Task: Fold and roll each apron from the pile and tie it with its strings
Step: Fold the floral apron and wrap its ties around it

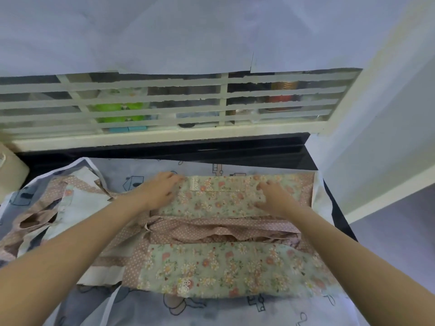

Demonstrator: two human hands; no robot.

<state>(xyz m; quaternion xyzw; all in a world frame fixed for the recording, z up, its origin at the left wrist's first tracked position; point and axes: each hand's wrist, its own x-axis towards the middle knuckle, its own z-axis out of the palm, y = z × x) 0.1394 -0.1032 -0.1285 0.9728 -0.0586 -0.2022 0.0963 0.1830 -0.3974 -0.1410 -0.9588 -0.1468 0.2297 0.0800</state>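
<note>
A green floral apron (221,269) with pink dotted trim lies spread across the worktop, both long sides folded in toward the middle. Its pink dotted strings (211,228) bunch along the centre between the two folded parts. My left hand (162,188) lies on the far folded part at its left end, fingers bent over the fabric edge. My right hand (270,196) lies on the same part further right, thumb and fingers pinching the cloth. More aprons (58,208) in pale blue and pink dotted fabric sit in a loose pile at the left.
A pale blue printed cloth (146,175) covers the dark worktop (270,154). Behind it runs a white slatted window (164,107) with coloured items beyond. A white wall (381,128) closes the right side. A cream object (11,170) stands at far left.
</note>
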